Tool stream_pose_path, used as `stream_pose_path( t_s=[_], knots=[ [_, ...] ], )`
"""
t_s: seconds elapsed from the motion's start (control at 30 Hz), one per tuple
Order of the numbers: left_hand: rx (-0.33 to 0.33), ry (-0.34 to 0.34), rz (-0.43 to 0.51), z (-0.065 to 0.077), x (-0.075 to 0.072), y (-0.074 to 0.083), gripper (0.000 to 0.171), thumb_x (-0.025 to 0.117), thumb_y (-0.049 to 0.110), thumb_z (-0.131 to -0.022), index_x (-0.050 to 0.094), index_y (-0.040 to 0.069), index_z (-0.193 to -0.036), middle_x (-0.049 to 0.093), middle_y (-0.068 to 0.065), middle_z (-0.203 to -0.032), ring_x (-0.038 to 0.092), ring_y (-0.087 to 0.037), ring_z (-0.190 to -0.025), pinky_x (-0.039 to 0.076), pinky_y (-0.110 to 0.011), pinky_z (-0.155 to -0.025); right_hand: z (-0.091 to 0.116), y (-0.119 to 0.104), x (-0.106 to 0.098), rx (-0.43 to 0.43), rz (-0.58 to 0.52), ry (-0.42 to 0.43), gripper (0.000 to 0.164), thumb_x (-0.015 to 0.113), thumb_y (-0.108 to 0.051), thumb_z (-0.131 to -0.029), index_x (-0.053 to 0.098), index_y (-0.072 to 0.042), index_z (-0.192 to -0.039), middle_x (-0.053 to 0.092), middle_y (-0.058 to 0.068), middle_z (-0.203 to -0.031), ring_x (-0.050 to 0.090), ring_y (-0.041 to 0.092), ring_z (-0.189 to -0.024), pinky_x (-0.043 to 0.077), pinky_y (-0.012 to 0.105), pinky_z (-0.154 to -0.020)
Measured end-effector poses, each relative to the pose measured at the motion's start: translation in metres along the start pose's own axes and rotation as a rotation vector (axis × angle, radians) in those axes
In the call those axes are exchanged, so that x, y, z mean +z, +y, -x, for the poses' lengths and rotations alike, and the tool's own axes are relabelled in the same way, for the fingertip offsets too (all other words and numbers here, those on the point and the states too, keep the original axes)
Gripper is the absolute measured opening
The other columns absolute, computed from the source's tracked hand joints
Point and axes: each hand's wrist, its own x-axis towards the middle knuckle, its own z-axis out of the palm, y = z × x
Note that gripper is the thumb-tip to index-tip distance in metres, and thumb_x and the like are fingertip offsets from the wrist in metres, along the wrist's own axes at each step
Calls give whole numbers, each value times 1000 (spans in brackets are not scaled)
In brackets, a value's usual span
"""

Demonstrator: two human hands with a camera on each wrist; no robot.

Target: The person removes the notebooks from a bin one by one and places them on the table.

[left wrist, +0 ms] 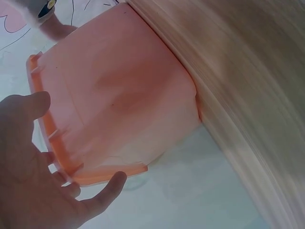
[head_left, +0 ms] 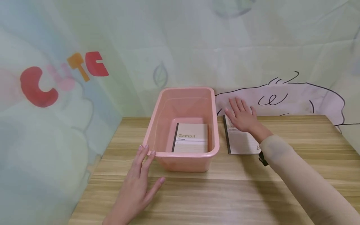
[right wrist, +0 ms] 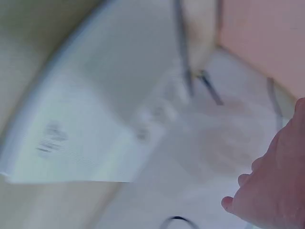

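A pink plastic bin point(head_left: 182, 162) stands on the table, and a notebook point(head_left: 192, 137) marked "Gambit" lies inside it. At the bin's near left corner, the fingertips of my left hand point(head_left: 133, 184) touch the rim; its thumb is held apart. The left wrist view shows that hand point(left wrist: 43, 176) beside the bin's outer wall point(left wrist: 119, 90). To the right of the bin, a second notebook point(head_left: 242, 143) lies on the table. Over its top part is my right hand point(head_left: 242, 117), fingers extended and holding nothing. Whether it touches the cover I cannot tell; the right wrist view is blurred.
The wood-grain table point(head_left: 174, 200) ends at a printed cloth backdrop point(head_left: 180, 47) behind and to the left. A dark strap end point(head_left: 262, 159) hangs under the right sleeve point(head_left: 295, 172). Part of the bin point(right wrist: 267, 38) appears at the upper right of the right wrist view.
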Motion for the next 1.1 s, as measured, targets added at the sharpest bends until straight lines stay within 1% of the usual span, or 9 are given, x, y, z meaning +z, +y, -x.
stream_pose_path(
  t_s=[0.1,0.3,0.5,0.6,0.67,0.77,0.87,1.0,1.1],
  knots=[
    [-5,-3,8,-1,0,0,80,39,62,-110,34,2,-163,31,-23,-169,20,-38,-162,6,-28,-132,2,-18,-18,-26,23,35,80,14,-63,-110,-2,-14,-172,-13,13,-178,-12,39,-164,-6,71,-126],
    [-17,-2,11,-3,-1,-1,80,39,63,-109,35,4,-164,32,-20,-169,21,-36,-162,8,-30,-132,1,-52,-55,-78,10,79,75,17,-60,-112,-2,-20,-172,-12,11,-179,-11,35,-165,-5,69,-127],
    [-20,-11,17,-5,1,-2,80,39,63,-109,34,6,-165,32,-20,-169,21,-36,-162,8,-30,-132,-4,-82,-90,-114,23,95,72,18,-58,-113,-8,-25,-171,-16,7,-178,-15,32,-164,-8,66,-127],
    [-22,-14,13,-7,1,-2,80,39,63,-109,33,7,-165,32,-19,-170,21,-36,-162,12,-34,-133,-9,-96,-102,-128,17,102,72,17,-59,-112,-10,-27,-171,-18,4,-178,-17,29,-164,-10,65,-128],
    [-21,-11,13,-8,1,-2,80,39,63,-109,34,7,-165,32,-19,-170,21,-36,-162,12,-34,-133,-12,-107,-108,-139,14,114,72,16,-60,-112,-11,-29,-171,-19,3,-178,-17,27,-164,-10,64,-128],
    [-2,17,10,-9,1,-2,79,39,62,-110,36,4,-164,33,-20,-169,24,-37,-161,11,-32,-132,-17,-124,-115,-159,7,127,72,16,-61,-112,-12,-30,-170,-20,1,-178,-19,25,-164,-11,63,-128],
    [-3,14,11,-9,0,-3,79,39,61,-110,36,4,-163,32,-20,-169,24,-38,-161,8,-29,-132,-22,-144,-120,-178,-5,127,71,16,-61,-112,-13,-32,-170,-21,0,-177,-20,24,-164,-12,62,-128],
    [-29,-15,7,-8,-1,-3,80,38,62,-109,34,4,-164,29,-20,-171,22,-38,-162,10,-34,-133,-30,-168,-120,-199,-4,116,70,15,-61,-112,-14,-34,-169,-21,1,-177,-19,24,-164,-12,60,-129],
    [-30,-9,4,-7,-1,-2,80,38,62,-109,33,4,-164,29,-20,-171,21,-39,-162,10,-35,-133,-39,-183,-116,-214,-3,112,69,14,-61,-112,-13,-34,-170,-19,3,-178,-15,25,-165,-8,58,-130]
  ],
)
